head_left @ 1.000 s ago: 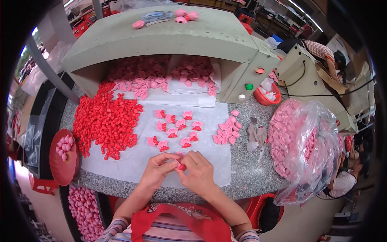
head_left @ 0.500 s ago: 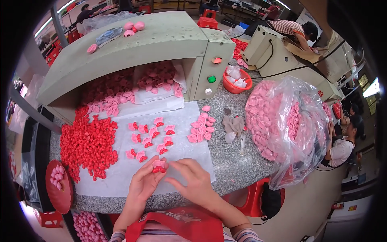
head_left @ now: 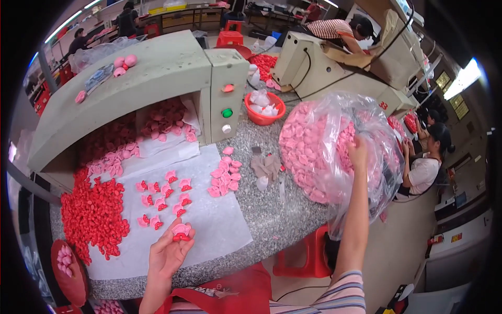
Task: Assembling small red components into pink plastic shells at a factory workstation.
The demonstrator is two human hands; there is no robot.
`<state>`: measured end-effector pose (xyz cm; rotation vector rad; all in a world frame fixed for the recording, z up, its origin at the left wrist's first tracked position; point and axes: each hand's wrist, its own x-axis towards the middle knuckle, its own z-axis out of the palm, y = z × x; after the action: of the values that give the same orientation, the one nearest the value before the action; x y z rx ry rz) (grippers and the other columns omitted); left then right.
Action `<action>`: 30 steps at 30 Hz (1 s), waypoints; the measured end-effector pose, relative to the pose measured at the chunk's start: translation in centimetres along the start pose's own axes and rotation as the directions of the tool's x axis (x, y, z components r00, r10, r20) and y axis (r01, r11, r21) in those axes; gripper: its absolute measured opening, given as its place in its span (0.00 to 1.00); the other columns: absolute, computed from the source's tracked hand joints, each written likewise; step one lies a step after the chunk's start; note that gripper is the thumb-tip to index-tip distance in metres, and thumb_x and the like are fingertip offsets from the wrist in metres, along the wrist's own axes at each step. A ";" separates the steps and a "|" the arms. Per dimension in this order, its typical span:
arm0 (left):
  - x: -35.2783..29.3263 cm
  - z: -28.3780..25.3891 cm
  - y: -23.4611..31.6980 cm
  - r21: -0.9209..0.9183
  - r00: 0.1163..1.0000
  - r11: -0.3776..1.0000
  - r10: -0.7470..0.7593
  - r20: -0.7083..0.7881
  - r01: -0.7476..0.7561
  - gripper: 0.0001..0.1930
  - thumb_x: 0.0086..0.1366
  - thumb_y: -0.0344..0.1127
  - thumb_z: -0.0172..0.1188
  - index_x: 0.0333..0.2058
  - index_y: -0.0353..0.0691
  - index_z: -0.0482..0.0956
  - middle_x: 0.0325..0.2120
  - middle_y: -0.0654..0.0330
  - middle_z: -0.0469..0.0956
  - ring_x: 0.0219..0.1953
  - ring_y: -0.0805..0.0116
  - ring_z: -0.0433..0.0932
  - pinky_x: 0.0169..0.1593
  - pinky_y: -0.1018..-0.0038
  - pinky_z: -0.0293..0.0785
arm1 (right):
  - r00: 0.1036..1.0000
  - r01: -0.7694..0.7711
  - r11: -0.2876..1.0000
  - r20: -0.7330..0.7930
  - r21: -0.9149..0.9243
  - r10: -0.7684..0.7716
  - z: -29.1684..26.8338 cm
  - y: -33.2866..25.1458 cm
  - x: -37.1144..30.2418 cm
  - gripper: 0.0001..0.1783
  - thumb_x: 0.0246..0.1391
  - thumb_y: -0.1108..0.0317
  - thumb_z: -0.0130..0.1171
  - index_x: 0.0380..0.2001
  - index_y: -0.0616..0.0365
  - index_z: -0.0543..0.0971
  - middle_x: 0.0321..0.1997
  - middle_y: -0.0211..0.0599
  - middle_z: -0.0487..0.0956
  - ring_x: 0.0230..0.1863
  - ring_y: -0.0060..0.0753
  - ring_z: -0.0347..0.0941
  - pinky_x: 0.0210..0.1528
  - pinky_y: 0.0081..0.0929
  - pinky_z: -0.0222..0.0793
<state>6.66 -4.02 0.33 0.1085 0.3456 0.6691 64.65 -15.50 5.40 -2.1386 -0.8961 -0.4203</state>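
Observation:
My left hand (head_left: 168, 252) pinches a small joined piece (head_left: 181, 232), pink petal-like on top and red below, over the front of the white paper (head_left: 219, 230). My right hand (head_left: 358, 153) reaches into a clear plastic bag (head_left: 342, 206) heaped with pink petal-shaped pieces (head_left: 303, 152); its fingertips are hidden among them. Beyond my left hand, several similar pink-and-red pieces (head_left: 162, 194) lie spaced out on the paper. To their right is a small cluster of loose pink pieces (head_left: 226, 175). A big pile of small red pieces (head_left: 91, 220) spreads at the left.
A grey arched machine (head_left: 130, 68) with more pink pieces inside stands behind the paper. An orange bowl (head_left: 265, 116) with white bundles and a crumpled grey cloth (head_left: 265, 167) sit on the granite table. A red dish (head_left: 68, 282) is at left, a red stool (head_left: 306, 259) below the edge.
My right hand has left my left hand and stretched right into the bag of pink pieces. My left hand still holds the pink-and-red piece. The view has shifted toward the right.

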 end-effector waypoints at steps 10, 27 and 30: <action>-0.5 -1.3 0.7 0.081 0.983 0.989 0.130 -0.128 -0.120 0.22 0.58 0.29 0.50 0.51 0.32 0.61 0.45 0.46 0.69 0.49 0.49 0.69 0.51 0.60 0.69 | 0.895 -0.075 0.904 0.371 -0.422 0.248 10.4 5.0 -0.2 0.27 0.45 0.58 0.48 0.52 0.45 0.62 0.48 0.54 0.67 0.49 0.55 0.65 0.51 0.55 0.56; -2.4 -2.5 3.6 -0.018 0.954 0.970 0.234 -0.190 -0.242 0.21 0.58 0.30 0.51 0.51 0.35 0.63 0.44 0.47 0.69 0.46 0.51 0.71 0.48 0.62 0.71 | 0.962 -0.209 0.906 0.246 0.368 0.122 0.8 -8.6 2.5 0.12 0.45 0.63 0.56 0.30 0.62 0.76 0.19 0.26 0.70 0.15 0.17 0.63 0.14 0.17 0.57; -2.6 -2.6 3.8 -0.018 0.951 0.967 0.245 -0.188 -0.253 0.20 0.58 0.30 0.51 0.51 0.35 0.63 0.44 0.48 0.69 0.46 0.52 0.71 0.48 0.63 0.71 | 0.869 -0.318 0.872 0.483 0.372 0.110 0.5 -19.0 -0.6 0.14 0.44 0.62 0.58 0.32 0.59 0.74 0.18 0.25 0.70 0.13 0.14 0.62 0.11 0.14 0.54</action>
<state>1.63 -2.66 -0.60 0.0507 0.5010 0.9396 50.66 -6.68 14.74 -1.8965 -0.8751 0.3905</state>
